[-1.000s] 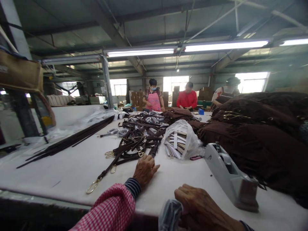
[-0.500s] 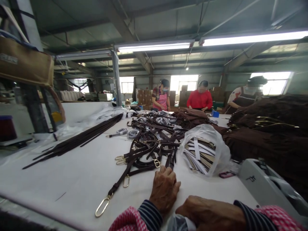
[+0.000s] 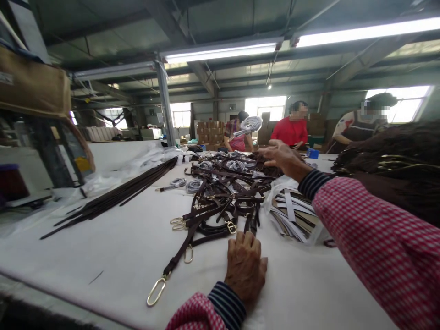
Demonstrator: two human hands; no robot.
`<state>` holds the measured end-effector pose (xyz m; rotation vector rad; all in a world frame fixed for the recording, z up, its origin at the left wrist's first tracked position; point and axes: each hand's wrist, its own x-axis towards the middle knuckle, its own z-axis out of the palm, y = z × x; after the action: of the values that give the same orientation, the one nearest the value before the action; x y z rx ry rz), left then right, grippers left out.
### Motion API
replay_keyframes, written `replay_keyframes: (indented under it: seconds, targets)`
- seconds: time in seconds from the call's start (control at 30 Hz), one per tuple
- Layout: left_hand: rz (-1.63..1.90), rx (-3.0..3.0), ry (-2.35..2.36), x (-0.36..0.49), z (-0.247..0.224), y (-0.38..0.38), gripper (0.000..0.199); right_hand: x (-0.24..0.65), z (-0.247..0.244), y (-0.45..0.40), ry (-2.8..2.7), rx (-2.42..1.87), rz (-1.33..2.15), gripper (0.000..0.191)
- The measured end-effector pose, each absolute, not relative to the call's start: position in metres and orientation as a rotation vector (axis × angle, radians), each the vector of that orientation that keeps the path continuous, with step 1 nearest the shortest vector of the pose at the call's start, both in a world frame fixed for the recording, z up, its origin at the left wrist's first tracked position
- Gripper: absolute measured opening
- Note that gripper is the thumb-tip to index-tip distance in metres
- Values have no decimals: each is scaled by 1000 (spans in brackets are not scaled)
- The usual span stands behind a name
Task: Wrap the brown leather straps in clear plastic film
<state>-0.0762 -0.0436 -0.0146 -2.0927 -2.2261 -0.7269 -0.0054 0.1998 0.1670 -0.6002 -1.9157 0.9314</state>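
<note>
My left hand (image 3: pixel 245 266) is low over the white table, its curled fingers closed on the near end of a dark brown leather strap (image 3: pixel 254 220); the fingertips are hidden. My right hand (image 3: pixel 283 158) reaches forward over the pile with its fingers spread and nothing in them. Beyond it, a coiled strap in clear plastic wrap (image 3: pixel 251 123) hangs in mid-air, apart from the hand. In front of my left hand lies a tangle of brown straps (image 3: pixel 216 197) with gold oval rings (image 3: pixel 156 292). More wrapped coils (image 3: pixel 194 185) lie around the heap.
A long bundle of brown strips (image 3: pixel 113 197) lies on the left side of the table (image 3: pixel 113 256). A plastic bag of pale and brown strips (image 3: pixel 292 213) stands under my right arm. Dark brown material (image 3: pixel 395 165) is piled at right. Several co-workers stand across the table, one in red (image 3: pixel 290 130).
My right hand has risen from the near edge and swung forward, opening. The wrapped coil is now airborne. My left hand stays at the strap ends. The grey machine has left the view.
</note>
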Motion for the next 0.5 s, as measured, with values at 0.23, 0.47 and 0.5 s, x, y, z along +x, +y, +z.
replay_keyframes:
  seconds: [0.23,0.47,0.5]
  targets:
    - [-769,-1939,-2300,-80,-22,-42,25,-9,18,156,-2471,-782,660,20]
    - [-771,-2006,-2248,-82,-25,-37,14,-19,-1,142,-2590,-823,334,13]
    - [-785,-2005,-2236,-82,-26,-37,14,-20,2,142,-2585,-834,308,15]
